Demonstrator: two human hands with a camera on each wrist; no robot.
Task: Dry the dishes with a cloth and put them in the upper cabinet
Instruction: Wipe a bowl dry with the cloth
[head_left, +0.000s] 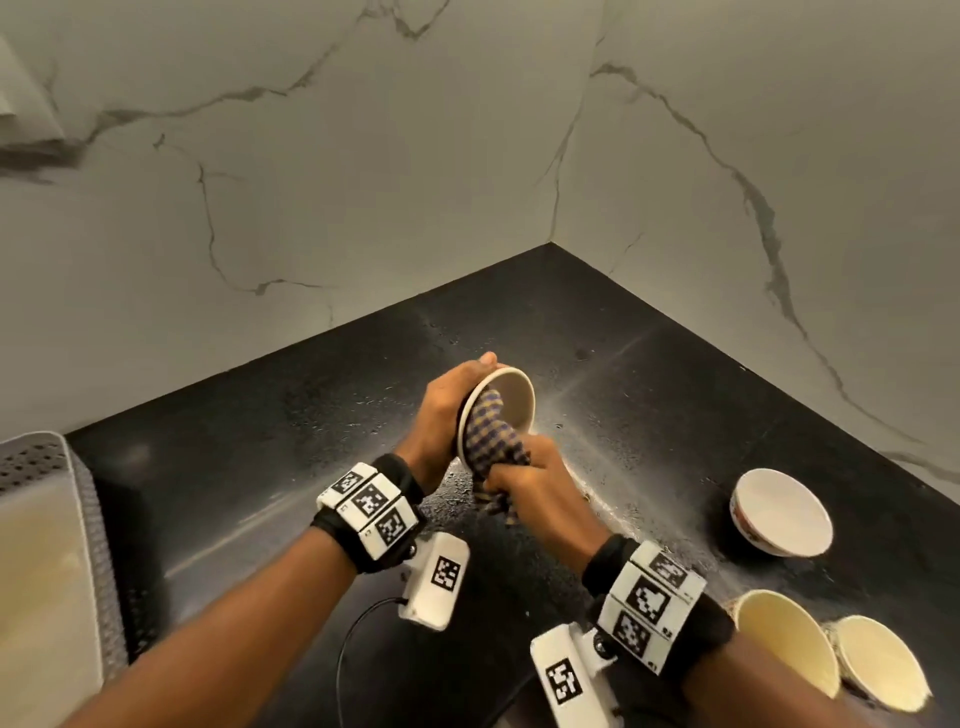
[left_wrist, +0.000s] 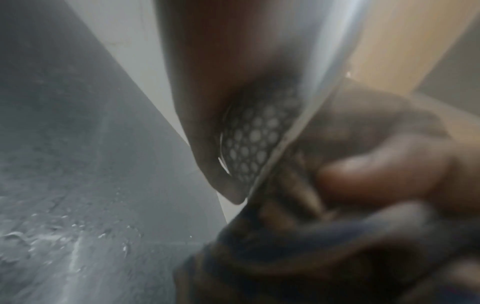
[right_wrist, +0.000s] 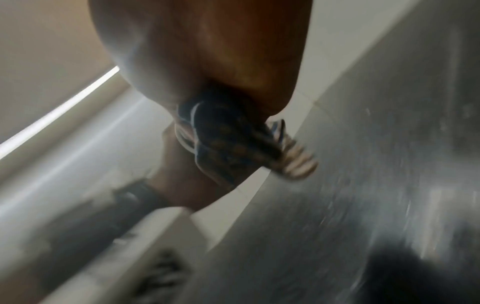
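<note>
The black speckled stone tabletop (head_left: 311, 441) fills the corner beneath grey-veined white marble walls (head_left: 363, 182). A perforated grey plastic dish rack (head_left: 47, 545) occupies the near left edge. Three cream ceramic bowls (head_left: 782, 512) rest at the near right. Above the tabletop centre, the left hand (head_left: 441, 415) grips a tilted cream ceramic bowl (head_left: 511, 397) by its outside, thumb over the far rim. The right hand (head_left: 530, 486) is clenched around a blue-and-tan checked cloth (head_left: 491, 436) pushed into that bowl.

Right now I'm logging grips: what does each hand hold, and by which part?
The left hand holds the bowl by its outer wall and rim. The right hand grips the bunched checked cloth, whose end is pressed into the bowl.
</note>
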